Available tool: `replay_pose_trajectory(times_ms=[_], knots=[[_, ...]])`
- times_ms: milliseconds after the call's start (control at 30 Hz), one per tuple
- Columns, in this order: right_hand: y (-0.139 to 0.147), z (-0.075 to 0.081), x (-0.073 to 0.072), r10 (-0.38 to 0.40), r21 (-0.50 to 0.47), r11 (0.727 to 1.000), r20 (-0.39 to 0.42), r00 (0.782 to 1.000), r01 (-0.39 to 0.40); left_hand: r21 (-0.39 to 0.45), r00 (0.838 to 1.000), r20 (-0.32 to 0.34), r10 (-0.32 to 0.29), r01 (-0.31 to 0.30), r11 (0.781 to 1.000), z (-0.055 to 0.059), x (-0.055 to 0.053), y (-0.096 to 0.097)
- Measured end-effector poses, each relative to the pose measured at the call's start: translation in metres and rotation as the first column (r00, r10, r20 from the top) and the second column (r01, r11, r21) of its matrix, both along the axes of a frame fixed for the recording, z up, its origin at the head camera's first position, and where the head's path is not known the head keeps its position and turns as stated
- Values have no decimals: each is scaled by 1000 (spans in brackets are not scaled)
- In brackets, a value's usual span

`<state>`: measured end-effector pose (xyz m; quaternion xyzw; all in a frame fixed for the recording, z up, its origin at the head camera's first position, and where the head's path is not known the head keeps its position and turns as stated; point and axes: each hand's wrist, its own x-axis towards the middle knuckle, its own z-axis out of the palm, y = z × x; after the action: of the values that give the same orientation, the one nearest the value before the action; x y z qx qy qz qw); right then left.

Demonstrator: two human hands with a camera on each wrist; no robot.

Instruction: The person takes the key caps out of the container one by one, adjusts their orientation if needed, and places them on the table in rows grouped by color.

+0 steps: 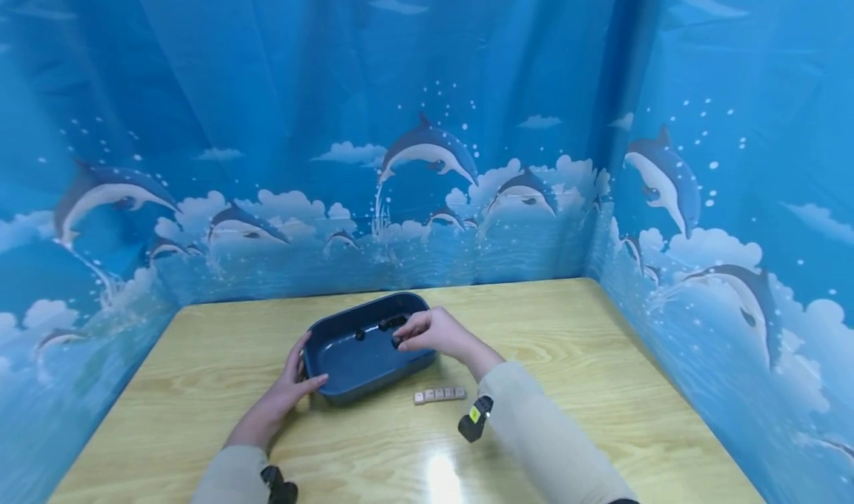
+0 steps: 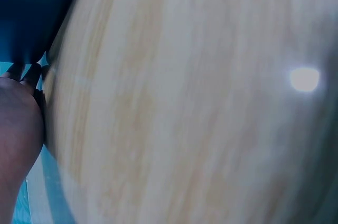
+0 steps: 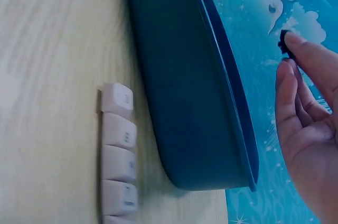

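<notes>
The right hand's [image 1: 443, 333] fingers pinch a black piece [image 1: 397, 341] above the blue tub [image 1: 356, 359], white keys [image 1: 439, 395] at five o'clock, rowed nine-to-three; the left hand [image 1: 291, 382], farther off, grips the tub's eight-o'clock corner.

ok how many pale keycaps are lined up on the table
5. The pale keycaps sit side by side in one row on the table, just off the near right part of the blue bin; the head view shows the whole row.
</notes>
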<state>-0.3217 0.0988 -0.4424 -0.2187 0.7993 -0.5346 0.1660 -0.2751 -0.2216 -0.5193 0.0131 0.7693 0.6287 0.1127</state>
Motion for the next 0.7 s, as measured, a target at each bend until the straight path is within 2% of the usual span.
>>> replay_pose_trajectory(times_ms=[233, 400, 533, 700], knots=[[7, -5, 21, -62, 12, 998, -56, 996, 63, 18, 1000, -18, -9, 9, 1000, -2, 0, 1], [11, -13, 38, -146, 43, 987, -134, 980, 153, 31, 1000, -23, -9, 10, 999, -4, 2, 1], [14, -17, 45, -190, 52, 979, -144, 971, 199, 9, 1000, -6, 1, -1, 1000, -3, 2, 0], [17, -22, 52, -208, 102, 970, -120, 971, 220, -19, 1000, 11, -4, 4, 1000, 2, 0, 1]])
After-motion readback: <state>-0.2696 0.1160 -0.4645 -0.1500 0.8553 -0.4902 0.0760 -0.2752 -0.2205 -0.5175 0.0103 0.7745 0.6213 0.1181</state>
